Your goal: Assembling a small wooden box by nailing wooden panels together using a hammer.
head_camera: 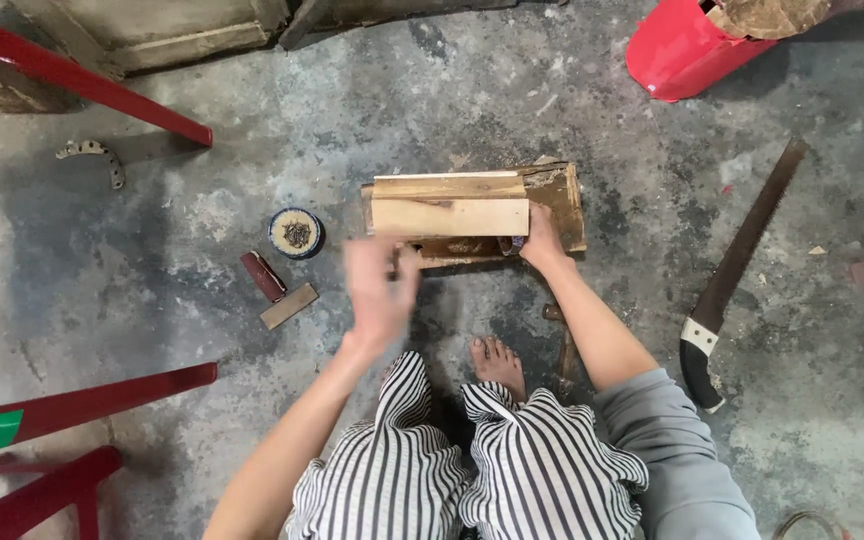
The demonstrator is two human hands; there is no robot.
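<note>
A pale wooden block [449, 205] lies on top of a darker, rough wooden board [560, 195] on the concrete floor. My right hand [542, 240] grips the near right edge of the stack, at the block's lower right corner, with a small dark thing by the fingers. My left hand [380, 290] is motion-blurred just in front of the block's near left corner. A small dark object seems to sit between its fingers, but the blur hides what it is. My bare foot [497, 365] rests on the floor between my arms.
A hand saw [742, 265] with a black and white handle lies to the right. Left of the block are a round tin [296, 233], a small dark red piece [263, 275] and a wood offcut [289, 306]. A red bucket [682, 50] stands far right; red chair legs [82, 400] are near left.
</note>
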